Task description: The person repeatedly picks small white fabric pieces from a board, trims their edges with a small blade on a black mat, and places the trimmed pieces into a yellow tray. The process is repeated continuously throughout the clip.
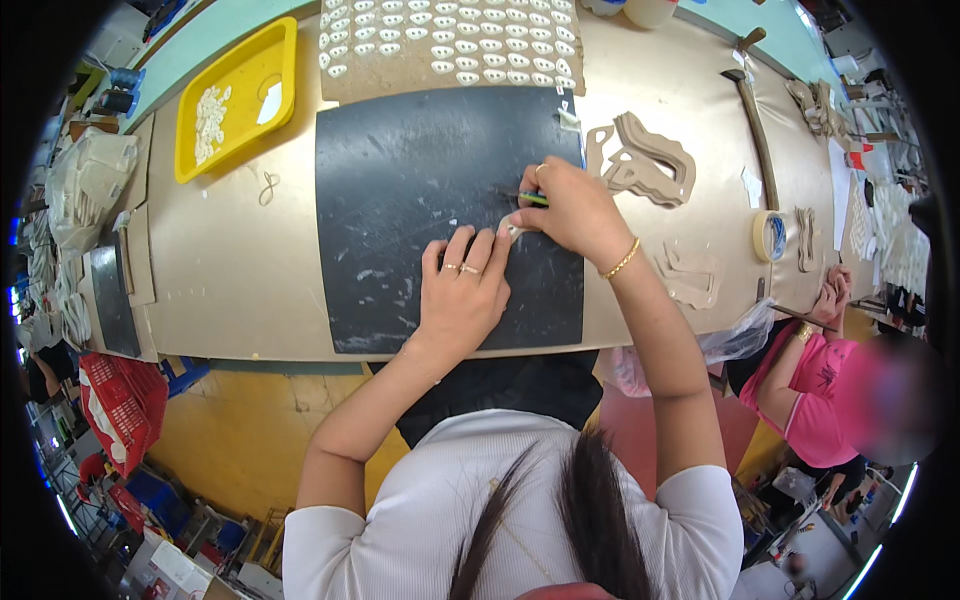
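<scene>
My left hand (462,290) lies flat on a black cutting mat (400,190), fingertips pressing a small pale piece (512,231). Just to its right, my right hand (570,205) is closed around a thin green-handled tool (533,198) whose tip meets the mat by that piece. A board (340,88) covered with rows of small white oval pieces lies beyond the mat. Rings are on my left fingers, a gold bracelet on my right wrist.
A yellow tray (250,75) with white pieces sits at the back left. Tan cut-out scraps (650,160) and a tape roll (768,236) lie to the right. A person in pink (820,390) works at the table's right end. Red crates (125,400) stand below left.
</scene>
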Action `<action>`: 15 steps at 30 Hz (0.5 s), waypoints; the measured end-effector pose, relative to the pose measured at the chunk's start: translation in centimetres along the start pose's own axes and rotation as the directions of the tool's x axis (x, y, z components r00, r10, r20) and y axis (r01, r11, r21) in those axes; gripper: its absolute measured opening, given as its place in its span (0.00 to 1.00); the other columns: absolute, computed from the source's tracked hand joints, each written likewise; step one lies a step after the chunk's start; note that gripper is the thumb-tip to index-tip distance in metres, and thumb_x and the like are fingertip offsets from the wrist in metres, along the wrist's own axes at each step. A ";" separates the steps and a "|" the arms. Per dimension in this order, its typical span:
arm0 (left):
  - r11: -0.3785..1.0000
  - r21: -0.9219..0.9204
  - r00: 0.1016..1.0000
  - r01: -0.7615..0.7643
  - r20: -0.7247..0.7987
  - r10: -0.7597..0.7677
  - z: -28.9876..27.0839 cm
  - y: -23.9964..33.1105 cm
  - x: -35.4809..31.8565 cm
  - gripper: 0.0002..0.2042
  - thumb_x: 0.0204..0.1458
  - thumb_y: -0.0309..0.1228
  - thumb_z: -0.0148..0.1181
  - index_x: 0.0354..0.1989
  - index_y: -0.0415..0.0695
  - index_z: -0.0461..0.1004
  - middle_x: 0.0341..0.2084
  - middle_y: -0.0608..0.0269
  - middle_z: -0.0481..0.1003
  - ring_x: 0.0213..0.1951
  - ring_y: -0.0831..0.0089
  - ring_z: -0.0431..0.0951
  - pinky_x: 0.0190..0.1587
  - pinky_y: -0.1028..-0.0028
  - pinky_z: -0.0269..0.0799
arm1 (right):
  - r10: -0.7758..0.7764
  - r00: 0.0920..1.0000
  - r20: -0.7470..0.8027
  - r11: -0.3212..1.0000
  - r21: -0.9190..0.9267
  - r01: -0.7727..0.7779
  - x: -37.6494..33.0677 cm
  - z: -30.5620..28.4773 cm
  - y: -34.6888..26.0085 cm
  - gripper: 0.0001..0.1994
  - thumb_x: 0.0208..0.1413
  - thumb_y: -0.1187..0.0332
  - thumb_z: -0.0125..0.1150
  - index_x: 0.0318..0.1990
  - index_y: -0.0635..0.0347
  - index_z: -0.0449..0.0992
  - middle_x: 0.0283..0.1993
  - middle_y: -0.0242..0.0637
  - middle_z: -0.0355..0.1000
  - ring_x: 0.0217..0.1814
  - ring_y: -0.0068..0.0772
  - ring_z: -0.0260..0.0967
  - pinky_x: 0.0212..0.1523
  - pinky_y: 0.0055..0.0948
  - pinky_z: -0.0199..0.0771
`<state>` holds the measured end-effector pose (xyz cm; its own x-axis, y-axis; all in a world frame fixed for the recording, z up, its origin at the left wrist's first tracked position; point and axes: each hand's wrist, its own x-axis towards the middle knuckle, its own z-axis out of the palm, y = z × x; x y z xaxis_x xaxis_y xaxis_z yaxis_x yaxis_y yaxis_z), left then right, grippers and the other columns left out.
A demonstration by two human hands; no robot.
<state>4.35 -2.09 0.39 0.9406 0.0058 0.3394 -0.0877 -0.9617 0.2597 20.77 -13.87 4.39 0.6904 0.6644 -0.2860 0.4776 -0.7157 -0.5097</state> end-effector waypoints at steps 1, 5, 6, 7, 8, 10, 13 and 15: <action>1.000 -0.022 1.000 -0.009 -0.003 0.009 0.0 -0.4 -0.1 0.24 0.45 0.26 0.64 0.55 0.41 0.76 0.48 0.58 0.72 0.56 0.61 0.71 0.57 0.57 0.63 | -0.017 0.999 -0.029 1.000 -0.027 0.016 -0.1 0.3 0.1 0.16 0.45 0.59 0.77 0.35 0.58 0.81 0.40 0.39 0.76 0.44 0.45 0.78 0.43 0.41 0.77; 0.996 -0.092 1.000 0.004 -0.006 -0.004 -0.2 -0.6 -0.7 0.24 0.46 0.25 0.64 0.56 0.42 0.76 0.51 0.57 0.72 0.58 0.59 0.71 0.58 0.57 0.63 | 0.028 0.999 0.021 0.999 -0.016 -0.028 0.0 -0.1 -0.2 0.17 0.45 0.58 0.77 0.38 0.58 0.81 0.42 0.40 0.75 0.44 0.46 0.77 0.44 0.41 0.78; 0.995 -0.098 1.000 0.019 -0.010 -0.020 -0.2 -0.5 -0.6 0.24 0.46 0.25 0.64 0.55 0.42 0.76 0.51 0.57 0.73 0.58 0.59 0.70 0.58 0.57 0.63 | 0.042 0.998 0.053 0.999 -0.004 -0.042 0.1 -0.4 -0.4 0.17 0.46 0.58 0.77 0.39 0.58 0.81 0.43 0.40 0.75 0.44 0.46 0.77 0.44 0.41 0.78; 0.996 -0.085 1.000 0.025 -0.005 -0.025 -0.2 -0.4 -0.5 0.24 0.46 0.25 0.64 0.55 0.42 0.76 0.51 0.57 0.72 0.58 0.59 0.71 0.58 0.57 0.63 | 0.048 0.998 0.036 0.999 -0.009 -0.048 0.1 -0.4 -0.5 0.17 0.46 0.58 0.77 0.39 0.58 0.81 0.42 0.40 0.74 0.44 0.46 0.77 0.44 0.42 0.78; 0.997 -0.072 1.000 0.031 0.000 -0.031 -0.2 -0.2 -0.3 0.24 0.46 0.24 0.64 0.55 0.42 0.77 0.51 0.57 0.72 0.58 0.59 0.71 0.58 0.57 0.64 | 0.054 0.998 0.019 0.998 -0.014 -0.053 0.0 -0.4 -0.7 0.18 0.46 0.58 0.77 0.40 0.58 0.81 0.42 0.40 0.74 0.44 0.46 0.77 0.43 0.42 0.78; 0.997 -0.061 0.999 0.038 0.013 -0.037 -0.3 0.1 -0.4 0.24 0.46 0.24 0.64 0.55 0.42 0.76 0.51 0.57 0.72 0.57 0.59 0.71 0.58 0.57 0.63 | 0.064 0.998 0.005 0.998 -0.018 -0.064 -0.3 0.1 -0.8 0.18 0.45 0.58 0.77 0.39 0.59 0.80 0.41 0.40 0.74 0.44 0.46 0.77 0.43 0.41 0.76; 0.998 -0.064 1.000 0.025 0.008 -0.024 -0.2 0.0 -0.2 0.24 0.46 0.24 0.64 0.55 0.41 0.76 0.51 0.58 0.72 0.58 0.59 0.70 0.58 0.57 0.63 | 0.064 0.998 -0.021 0.998 -0.022 -0.065 -0.3 0.3 -0.8 0.20 0.45 0.57 0.78 0.38 0.61 0.79 0.39 0.40 0.73 0.43 0.47 0.76 0.43 0.40 0.75; 0.997 -0.076 1.000 0.017 -0.005 -0.017 0.1 -0.2 -0.5 0.24 0.46 0.24 0.64 0.55 0.41 0.76 0.52 0.58 0.71 0.58 0.60 0.70 0.58 0.57 0.62 | 0.064 0.997 -0.047 0.998 -0.025 -0.065 -0.5 0.6 -0.9 0.20 0.44 0.58 0.78 0.40 0.60 0.81 0.39 0.41 0.74 0.44 0.47 0.77 0.44 0.41 0.77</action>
<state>3.93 -1.89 0.11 0.9403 0.0237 0.3396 -0.0968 -0.9377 0.3337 19.70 -13.40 4.53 0.7443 0.6065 -0.2797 0.4450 -0.7626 -0.4695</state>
